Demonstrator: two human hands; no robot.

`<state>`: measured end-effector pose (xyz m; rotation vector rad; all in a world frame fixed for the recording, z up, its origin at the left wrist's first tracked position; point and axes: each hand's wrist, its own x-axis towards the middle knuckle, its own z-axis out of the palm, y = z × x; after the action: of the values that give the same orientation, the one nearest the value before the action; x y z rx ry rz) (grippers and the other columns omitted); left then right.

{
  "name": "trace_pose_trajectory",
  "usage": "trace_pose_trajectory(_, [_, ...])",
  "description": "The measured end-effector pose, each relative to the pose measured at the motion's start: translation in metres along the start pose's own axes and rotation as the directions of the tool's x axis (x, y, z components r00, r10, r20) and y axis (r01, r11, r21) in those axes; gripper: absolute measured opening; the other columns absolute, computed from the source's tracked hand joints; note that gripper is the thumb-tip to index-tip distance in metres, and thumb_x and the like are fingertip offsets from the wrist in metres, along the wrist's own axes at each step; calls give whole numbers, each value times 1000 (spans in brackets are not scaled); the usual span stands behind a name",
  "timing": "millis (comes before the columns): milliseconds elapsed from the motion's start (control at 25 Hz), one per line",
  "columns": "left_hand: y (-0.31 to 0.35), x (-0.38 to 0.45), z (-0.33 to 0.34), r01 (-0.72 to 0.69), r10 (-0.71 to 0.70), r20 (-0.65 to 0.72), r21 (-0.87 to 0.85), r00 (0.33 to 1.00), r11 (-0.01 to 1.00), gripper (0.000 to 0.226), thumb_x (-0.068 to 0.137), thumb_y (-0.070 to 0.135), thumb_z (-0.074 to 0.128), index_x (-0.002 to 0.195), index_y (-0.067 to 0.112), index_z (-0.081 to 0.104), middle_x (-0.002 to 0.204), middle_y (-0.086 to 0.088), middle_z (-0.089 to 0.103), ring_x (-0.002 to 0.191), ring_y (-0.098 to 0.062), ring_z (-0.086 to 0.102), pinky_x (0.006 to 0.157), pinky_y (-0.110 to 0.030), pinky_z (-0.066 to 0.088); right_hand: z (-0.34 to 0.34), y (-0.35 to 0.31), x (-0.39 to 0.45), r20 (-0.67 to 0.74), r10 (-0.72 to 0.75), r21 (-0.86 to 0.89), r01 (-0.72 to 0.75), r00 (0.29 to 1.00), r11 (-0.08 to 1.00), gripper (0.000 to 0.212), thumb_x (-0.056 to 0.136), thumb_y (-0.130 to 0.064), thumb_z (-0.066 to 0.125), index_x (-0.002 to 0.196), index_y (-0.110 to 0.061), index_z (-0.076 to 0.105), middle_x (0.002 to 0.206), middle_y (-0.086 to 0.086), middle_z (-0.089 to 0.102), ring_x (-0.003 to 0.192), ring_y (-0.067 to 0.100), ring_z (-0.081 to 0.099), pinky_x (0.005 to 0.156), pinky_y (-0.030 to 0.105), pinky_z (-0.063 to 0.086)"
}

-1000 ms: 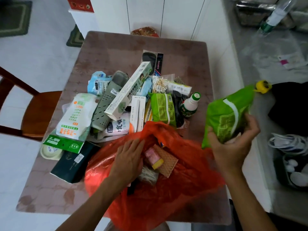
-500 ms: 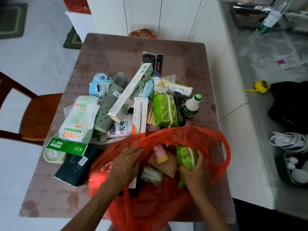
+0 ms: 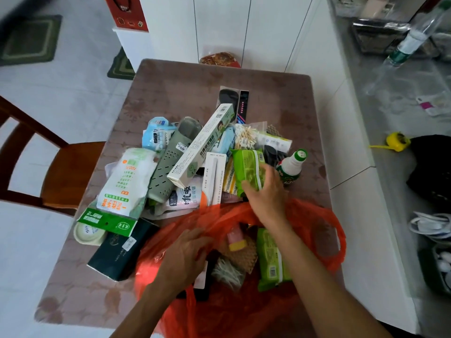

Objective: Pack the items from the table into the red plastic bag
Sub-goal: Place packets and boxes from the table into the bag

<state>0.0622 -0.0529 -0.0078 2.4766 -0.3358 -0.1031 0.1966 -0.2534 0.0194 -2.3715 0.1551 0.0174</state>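
The red plastic bag (image 3: 314,223) lies open at the table's near edge. Inside it rest a green packet (image 3: 269,259), a pink and yellow item (image 3: 235,240) and a brown honeycomb wrap (image 3: 244,258). My left hand (image 3: 183,259) presses on the bag's left rim, fingers spread. My right hand (image 3: 266,191) reaches over the far rim and lies on a second green packet (image 3: 246,169) in the pile, fingers curling around its near end. Beside it stand a small green-capped bottle (image 3: 291,167) and a long white box (image 3: 202,145).
The pile on the brown table (image 3: 170,91) also holds a grey perforated case (image 3: 170,162), a white-green pack (image 3: 127,181), a dark box (image 3: 119,252) and cotton swabs (image 3: 245,136). A wooden chair (image 3: 61,172) stands left. A white counter (image 3: 366,215) with a yellow tape measure (image 3: 396,141) runs along the right.
My right hand dropped the first green packet into the bag, then left it and reached forward onto the second green packet in the pile. My left hand stayed on the bag.
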Motion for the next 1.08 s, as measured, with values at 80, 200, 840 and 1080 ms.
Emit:
trace_pose_trajectory(80, [-1, -13, -3, -36, 35, 46, 18, 998, 999, 32, 76, 19, 55, 103, 25, 71, 107, 2, 68, 93, -19, 61, 76, -30, 46, 22, 13, 38, 212, 281, -113, -262, 936, 958, 97, 72, -58, 70, 148, -21, 24, 147, 7, 42, 129, 30, 45, 102, 43, 41])
trace_pose_trajectory(200, [-15, -37, -6, -5, 0, 110, 44, 994, 999, 31, 78, 26, 57, 107, 26, 68, 111, 2, 68, 96, -21, 66, 76, -34, 52, 33, 19, 51, 201, 357, -83, -348, 912, 934, 98, 61, -53, 79, 140, -24, 28, 133, 5, 53, 114, 29, 55, 88, 39, 45])
trace_pose_trajectory(840, [-13, -10, -33, 230, -269, -139, -248, 953, 941, 69, 76, 5, 60, 139, 27, 42, 138, 0, 42, 81, -16, 64, 60, -20, 55, 40, 47, -128, 379, -258, 62, 254, 889, 965, 60, 67, -36, 71, 125, -32, 57, 121, -4, 55, 112, 16, 54, 91, 35, 48])
trace_pose_trajectory(1080, [-33, -33, -39, 272, -276, 4, -187, 961, 944, 63, 75, 12, 60, 133, 34, 48, 138, 19, 36, 110, -9, 56, 83, -19, 53, 59, 64, -106, 147, -127, -264, 163, 981, 951, 67, 65, -19, 83, 128, -17, 60, 129, 18, 55, 113, 42, 53, 92, 50, 45])
